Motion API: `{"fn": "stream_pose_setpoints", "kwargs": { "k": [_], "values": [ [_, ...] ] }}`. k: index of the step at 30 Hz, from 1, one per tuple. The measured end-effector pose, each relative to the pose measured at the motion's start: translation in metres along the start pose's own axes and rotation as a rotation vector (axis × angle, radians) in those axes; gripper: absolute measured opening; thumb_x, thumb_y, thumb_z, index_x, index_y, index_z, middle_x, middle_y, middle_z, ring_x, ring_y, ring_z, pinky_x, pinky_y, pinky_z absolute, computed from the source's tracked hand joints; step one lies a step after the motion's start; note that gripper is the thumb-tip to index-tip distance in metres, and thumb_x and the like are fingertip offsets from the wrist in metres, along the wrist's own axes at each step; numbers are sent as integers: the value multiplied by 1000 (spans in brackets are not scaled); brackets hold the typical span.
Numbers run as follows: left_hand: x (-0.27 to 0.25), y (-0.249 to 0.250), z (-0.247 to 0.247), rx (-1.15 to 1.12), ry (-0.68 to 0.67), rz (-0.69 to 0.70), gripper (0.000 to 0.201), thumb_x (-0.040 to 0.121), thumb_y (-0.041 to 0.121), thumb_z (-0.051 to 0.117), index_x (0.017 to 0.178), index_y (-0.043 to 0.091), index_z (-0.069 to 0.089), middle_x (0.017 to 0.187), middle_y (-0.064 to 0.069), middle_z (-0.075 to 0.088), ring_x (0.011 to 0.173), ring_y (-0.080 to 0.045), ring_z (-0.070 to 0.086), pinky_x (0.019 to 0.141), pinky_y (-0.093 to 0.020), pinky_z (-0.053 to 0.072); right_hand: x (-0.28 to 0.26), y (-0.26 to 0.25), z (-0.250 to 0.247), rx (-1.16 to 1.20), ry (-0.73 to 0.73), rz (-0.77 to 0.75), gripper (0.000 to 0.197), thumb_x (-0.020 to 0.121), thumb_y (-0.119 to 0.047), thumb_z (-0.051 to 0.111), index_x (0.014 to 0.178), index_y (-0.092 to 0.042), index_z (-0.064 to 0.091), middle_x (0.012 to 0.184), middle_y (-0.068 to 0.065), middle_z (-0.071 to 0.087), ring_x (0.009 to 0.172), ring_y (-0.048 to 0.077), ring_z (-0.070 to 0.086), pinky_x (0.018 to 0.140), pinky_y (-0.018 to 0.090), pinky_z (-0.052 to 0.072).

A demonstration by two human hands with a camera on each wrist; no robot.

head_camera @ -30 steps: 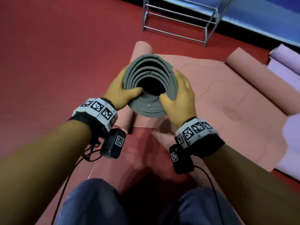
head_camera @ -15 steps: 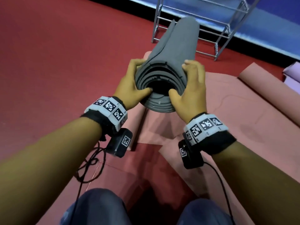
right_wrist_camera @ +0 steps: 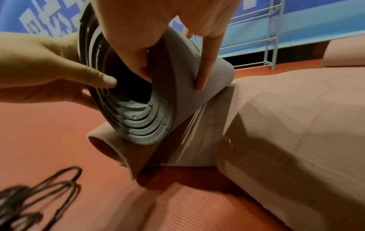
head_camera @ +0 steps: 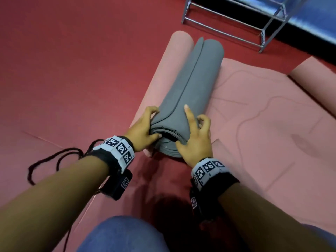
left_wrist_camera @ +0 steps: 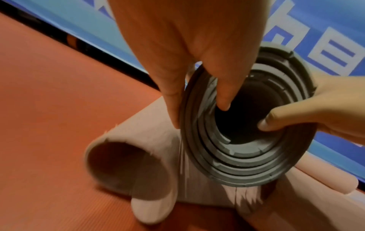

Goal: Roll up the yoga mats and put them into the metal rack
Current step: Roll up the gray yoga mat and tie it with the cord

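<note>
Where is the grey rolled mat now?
In the head view, the grey rolled mat lies mid-frame on the pink mat, held at its near end by both hands, the metal rack beyond.

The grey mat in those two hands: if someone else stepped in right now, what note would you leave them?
Left hand: grips the near end of the rolled grey mat, thumb in the core.
Right hand: grips the same end, thumb in the core, forefinger along the top.
The roll lies on the pink mat, far end pointing toward the metal rack.
Done: grey mat rolled.
Left: put it in the rack; roll and rack the pink mat, curled only at its edges.
</note>
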State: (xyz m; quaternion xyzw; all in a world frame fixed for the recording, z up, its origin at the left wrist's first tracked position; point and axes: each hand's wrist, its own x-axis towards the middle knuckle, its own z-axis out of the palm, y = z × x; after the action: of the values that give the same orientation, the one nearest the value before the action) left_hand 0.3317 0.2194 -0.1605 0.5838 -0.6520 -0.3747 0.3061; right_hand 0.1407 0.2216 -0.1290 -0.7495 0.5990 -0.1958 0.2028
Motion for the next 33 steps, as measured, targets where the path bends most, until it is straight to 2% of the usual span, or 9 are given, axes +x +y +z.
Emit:
{"fn": "stream_pose_setpoints", "kwargs": {
  "k": [2,5,8,11,13,15,19,22,33],
  "values": [
    [-8,-10,9,-12,-4,-40,63,83,1,68,133,11,30,133,-4,42,108,-22,54,87,-25,40,-3,3,7,-98,-106,19,97,76,-21,74,149,-49,19,154,3,9,122,35,43,100,39,43],
    [-15,-23,20,-12,-21,-73,62,86,3,66,135,12,29,141,-8,41,107,-23,55,84,-20,38,-10,6,21,-169,-175,57,89,79,-23,73,150,-44,23,161,0,-6,126,36,43,99,40,43],
    [-21,-28,27,-19,-45,-86,62,85,-1,62,137,13,31,135,-11,48,101,-24,57,77,-16,36,-9,3,30,-300,-209,24,96,78,-29,72,151,-44,11,161,6,-15,114,38,53,90,40,48],
    [-27,-25,32,-88,-113,-108,65,82,-7,58,138,15,33,143,-15,44,118,-30,55,89,-23,43,-7,1,36,-446,-323,1,104,83,-27,67,147,-55,-9,159,11,-25,100,37,59,81,35,48],
    [-32,-25,30,-135,-139,-123,59,82,-8,57,135,14,39,146,-11,42,123,-28,54,97,-33,47,-8,3,38,-478,-373,13,99,86,-25,64,146,-58,-6,158,9,-28,100,37,57,79,33,46],
    [-40,-35,19,-66,-62,-151,45,84,-4,58,125,12,52,133,-9,52,115,-29,58,94,-30,46,-8,7,41,-492,-382,21,96,87,-25,63,147,-57,-4,158,8,-28,98,37,56,76,32,45],
    [-67,-79,-19,336,159,-561,30,86,17,60,116,20,58,122,-11,54,115,-36,50,98,-44,42,-8,6,47,-493,-380,44,96,87,-25,62,147,-57,-5,158,9,-28,94,34,56,75,30,43],
    [-80,-99,-32,495,45,-807,39,89,27,58,127,23,50,134,-11,48,122,-37,43,100,-47,40,-11,7,49,-498,-380,48,96,86,-25,63,147,-56,-4,159,10,-27,94,35,56,79,33,47],
    [-83,-123,-22,714,-281,-957,44,92,35,57,134,27,49,135,-8,49,127,-33,41,101,-47,38,-13,17,55,-450,-381,48,97,84,-26,67,149,-54,1,159,9,-26,93,34,57,84,35,49]
  ]
}}
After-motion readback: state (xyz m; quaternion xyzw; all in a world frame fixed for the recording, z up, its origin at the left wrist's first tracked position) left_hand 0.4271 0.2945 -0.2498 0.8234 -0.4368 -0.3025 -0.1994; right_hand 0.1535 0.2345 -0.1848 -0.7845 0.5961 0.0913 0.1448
